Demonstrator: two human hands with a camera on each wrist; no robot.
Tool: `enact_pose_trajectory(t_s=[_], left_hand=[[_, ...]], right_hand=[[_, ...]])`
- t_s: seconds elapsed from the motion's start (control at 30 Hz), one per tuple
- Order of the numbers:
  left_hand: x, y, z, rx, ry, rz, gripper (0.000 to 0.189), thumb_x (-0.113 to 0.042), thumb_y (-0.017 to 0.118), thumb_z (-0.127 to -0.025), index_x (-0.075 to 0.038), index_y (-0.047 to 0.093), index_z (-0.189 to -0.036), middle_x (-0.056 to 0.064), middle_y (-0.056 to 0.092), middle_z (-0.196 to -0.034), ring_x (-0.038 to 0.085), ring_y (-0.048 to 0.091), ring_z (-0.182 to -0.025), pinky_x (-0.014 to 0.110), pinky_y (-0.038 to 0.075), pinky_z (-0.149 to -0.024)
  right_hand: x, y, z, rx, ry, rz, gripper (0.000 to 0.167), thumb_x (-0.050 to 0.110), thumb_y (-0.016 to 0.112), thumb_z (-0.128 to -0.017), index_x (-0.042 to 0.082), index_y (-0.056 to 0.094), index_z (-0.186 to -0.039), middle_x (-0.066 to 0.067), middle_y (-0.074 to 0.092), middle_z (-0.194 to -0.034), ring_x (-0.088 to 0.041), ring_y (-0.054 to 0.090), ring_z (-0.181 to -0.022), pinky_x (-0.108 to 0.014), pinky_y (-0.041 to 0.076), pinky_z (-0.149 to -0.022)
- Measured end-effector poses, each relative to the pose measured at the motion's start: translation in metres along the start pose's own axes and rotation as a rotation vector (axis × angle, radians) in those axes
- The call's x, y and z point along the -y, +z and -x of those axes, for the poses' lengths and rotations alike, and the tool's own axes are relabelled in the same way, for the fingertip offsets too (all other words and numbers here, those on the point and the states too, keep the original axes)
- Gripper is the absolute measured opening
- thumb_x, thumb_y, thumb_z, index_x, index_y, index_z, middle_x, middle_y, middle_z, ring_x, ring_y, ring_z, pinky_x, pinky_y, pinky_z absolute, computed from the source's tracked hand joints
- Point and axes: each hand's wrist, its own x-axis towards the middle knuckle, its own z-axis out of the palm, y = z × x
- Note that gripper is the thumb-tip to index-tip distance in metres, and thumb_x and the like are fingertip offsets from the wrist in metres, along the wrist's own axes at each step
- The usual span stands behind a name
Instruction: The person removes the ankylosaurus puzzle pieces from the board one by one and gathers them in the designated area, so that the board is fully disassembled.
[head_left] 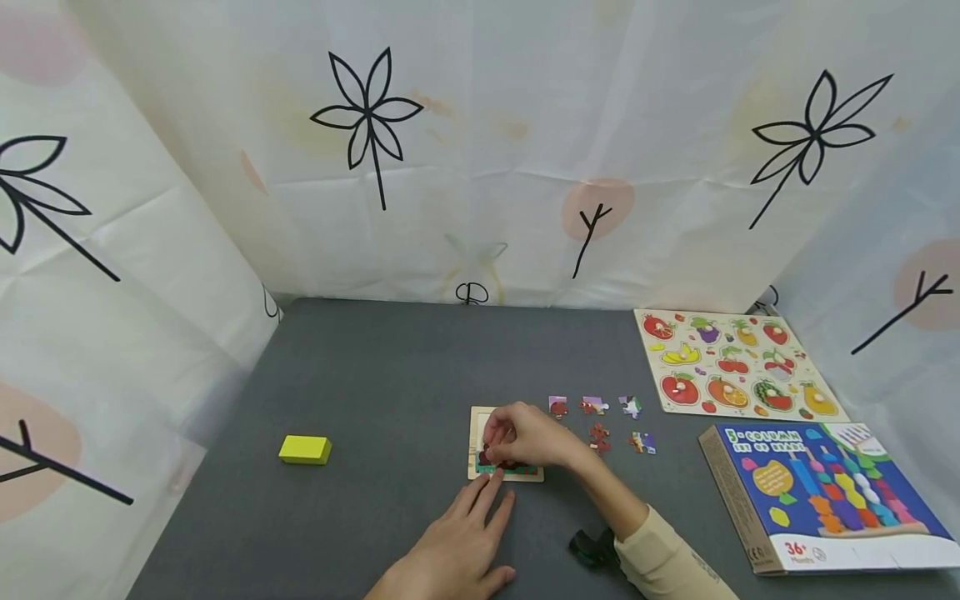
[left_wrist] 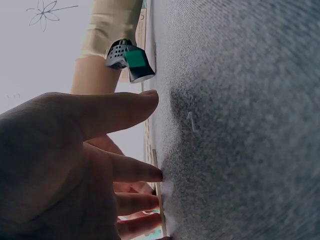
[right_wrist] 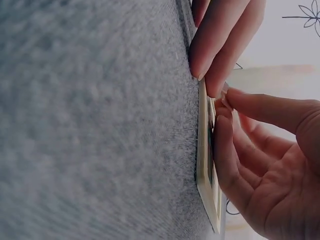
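From here I see left hand (head_left: 468,537), fingers straight, touching the tray (head_left: 476,437), probably bracing it, while right hand (head_left: 531,435) pinches a small piece (right_wrist: 226,100).

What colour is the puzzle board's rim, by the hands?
The puzzle board's rim is pale beige, like bare wood; clearest in the head view.

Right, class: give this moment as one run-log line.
right hand: pinching piece over puzzle tray; left hand: touching tray's near edge; loose pieces: right of tray; yellow block: left of tray
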Motion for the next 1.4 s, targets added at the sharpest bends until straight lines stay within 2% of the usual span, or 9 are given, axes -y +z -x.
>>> enact_pose_trajectory(t_s=[0.2, 0.4, 0.67, 0.87, 1.03, 1.17, 1.4], left_hand=[[0.000, 0.001, 0.001, -0.015, 0.003, -0.007, 0.084, -0.061, 0.068, -0.101, -0.014, 0.044, -0.166, 0.010, 0.026, -0.180, 0.031, 0.031, -0.164, 0.042, 0.044, -0.126], [-0.001, 0.002, 0.001, -0.032, 0.010, -0.004, 0.083, -0.060, 0.069, -0.101, -0.013, 0.045, -0.165, 0.011, 0.028, -0.179, 0.032, 0.031, -0.164, 0.042, 0.044, -0.126], [-0.001, 0.003, 0.001, -0.052, 0.011, -0.002, 0.083, -0.059, 0.070, -0.101, -0.013, 0.045, -0.165, 0.011, 0.027, -0.179, 0.033, 0.034, -0.162, 0.041, 0.048, -0.123], [-0.001, 0.004, 0.001, -0.025, 0.001, 0.025, 0.084, -0.059, 0.070, -0.101, -0.014, 0.044, -0.166, 0.012, 0.025, -0.181, 0.033, 0.031, -0.164, 0.043, 0.048, -0.124], [-0.001, 0.003, 0.002, -0.036, 0.005, 0.023, 0.084, -0.060, 0.069, -0.101, -0.012, 0.044, -0.166, 0.013, 0.026, -0.180, 0.033, 0.031, -0.164, 0.043, 0.049, -0.123], [-0.001, 0.002, 0.002, -0.049, 0.006, 0.010, 0.084, -0.060, 0.068, -0.101, -0.012, 0.045, -0.165, 0.012, 0.028, -0.179, 0.033, 0.033, -0.163, 0.042, 0.049, -0.123], [-0.001, 0.001, 0.002, -0.043, 0.007, 0.020, 0.083, -0.060, 0.069, -0.102, -0.012, 0.045, -0.165, 0.012, 0.028, -0.179, 0.034, 0.034, -0.163, 0.044, 0.047, -0.124]], right_hand=[[-0.002, -0.001, 0.005, -0.023, -0.027, -0.060, 0.005, 0.006, 0.076, -0.099, 0.002, 0.076, -0.102, -0.013, 0.080, -0.094, -0.006, 0.072, -0.079, -0.020, 0.059, -0.071], [-0.005, -0.009, 0.014, -0.020, -0.049, -0.142, 0.011, 0.006, 0.073, -0.101, -0.003, 0.074, -0.107, -0.020, 0.078, -0.099, -0.008, 0.071, -0.080, -0.022, 0.060, -0.077], [-0.008, -0.025, 0.038, -0.074, -0.012, -0.152, 0.013, 0.008, 0.078, -0.098, -0.001, 0.075, -0.107, -0.016, 0.077, -0.096, -0.009, 0.070, -0.081, -0.022, 0.060, -0.080], [-0.013, -0.035, 0.056, -0.103, 0.003, -0.156, 0.014, 0.007, 0.079, -0.098, -0.003, 0.074, -0.107, -0.017, 0.078, -0.096, -0.009, 0.071, -0.079, -0.024, 0.061, -0.075], [-0.020, -0.043, 0.070, -0.123, 0.015, -0.166, 0.015, 0.005, 0.078, -0.098, -0.005, 0.073, -0.107, -0.019, 0.077, -0.094, -0.008, 0.071, -0.077, -0.029, 0.064, -0.073], [-0.025, -0.047, 0.081, -0.135, 0.033, -0.188, 0.016, 0.003, 0.078, -0.098, -0.008, 0.072, -0.107, -0.021, 0.076, -0.094, -0.008, 0.072, -0.077, -0.028, 0.064, -0.074], [-0.035, -0.046, 0.096, -0.103, 0.054, -0.206, 0.016, 0.001, 0.075, -0.099, -0.010, 0.071, -0.110, -0.022, 0.075, -0.094, -0.010, 0.072, -0.076, -0.029, 0.064, -0.072]])
